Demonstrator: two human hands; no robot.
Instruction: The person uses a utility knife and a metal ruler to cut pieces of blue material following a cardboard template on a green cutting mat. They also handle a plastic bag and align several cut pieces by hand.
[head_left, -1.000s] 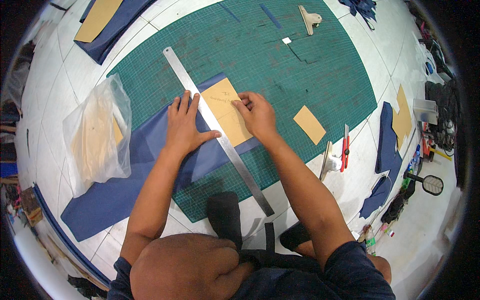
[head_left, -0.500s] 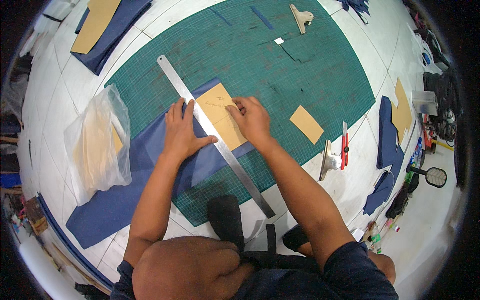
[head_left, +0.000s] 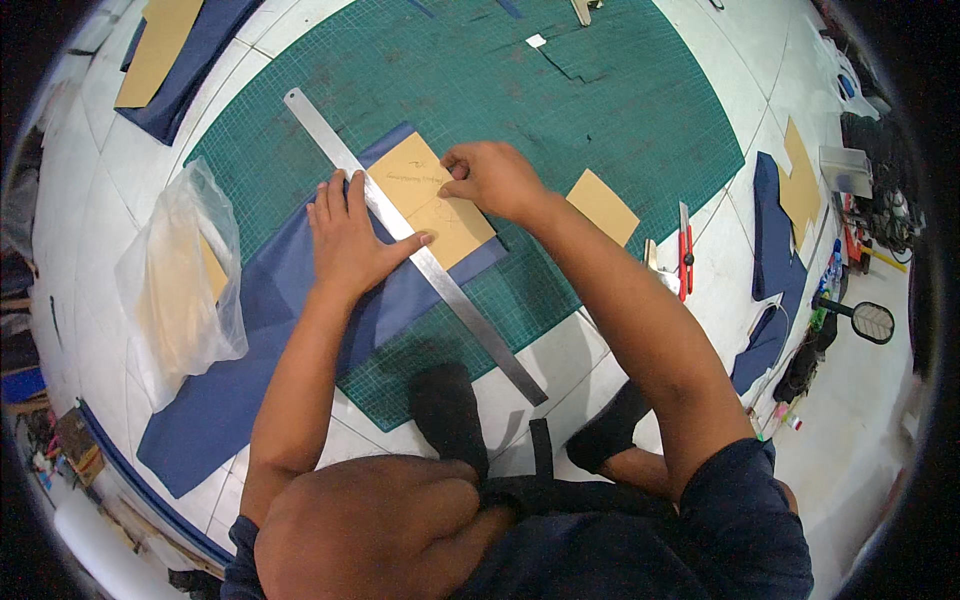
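My left hand (head_left: 350, 235) lies with its fingers spread, pressing a long steel ruler (head_left: 470, 310). The ruler runs diagonally along the left edge of a tan card pattern piece (head_left: 425, 200) with handwriting on it. Beneath both is dark blue fabric (head_left: 270, 320), stretching to the lower left. At the card's upper right edge my right hand (head_left: 495, 180) has its fingers curled, thumb over the card; whatever they hold is hidden. The fabric and card lie partly on a green cutting mat (head_left: 630, 100).
A smaller tan card (head_left: 603, 208) lies right of my right hand, near a red cutter (head_left: 686, 250) and a metal clip (head_left: 651, 255). A plastic bag (head_left: 190, 290) of card pieces sits left. More blue fabric (head_left: 770, 220) lies far right; my feet (head_left: 445, 405) stand near the mat.
The view has shifted, so the mat and cards appear higher and further left. My right hand's fingers reach slightly further along the card's edge. My left hand still presses the ruler.
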